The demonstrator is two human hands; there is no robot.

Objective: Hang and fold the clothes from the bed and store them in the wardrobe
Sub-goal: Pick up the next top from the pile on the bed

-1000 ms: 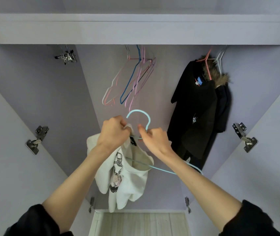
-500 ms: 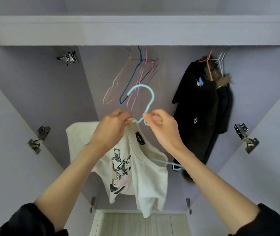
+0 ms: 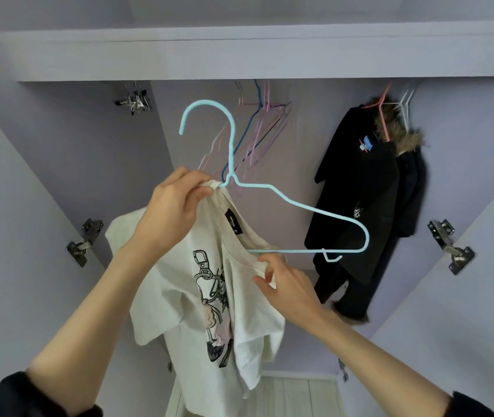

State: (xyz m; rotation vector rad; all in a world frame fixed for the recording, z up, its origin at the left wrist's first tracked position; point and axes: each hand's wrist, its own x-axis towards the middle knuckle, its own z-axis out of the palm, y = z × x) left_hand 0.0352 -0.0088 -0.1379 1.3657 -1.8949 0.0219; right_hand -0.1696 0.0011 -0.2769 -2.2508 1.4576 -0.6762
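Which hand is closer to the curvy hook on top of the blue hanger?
Left. The left hand pinches the shirt collar just below the hook; the right hand is lower, under the hanger's bottom bar.

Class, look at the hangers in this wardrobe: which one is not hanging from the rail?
The light blue hanger: the left hand holds it with the white T-shirt; the other hangers hang above.

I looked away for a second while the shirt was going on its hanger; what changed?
The light blue hanger and white T-shirt rose. The right hand left the hook's base and now pinches the shirt's shoulder. The left hand still grips the collar; the black coats hang unchanged.
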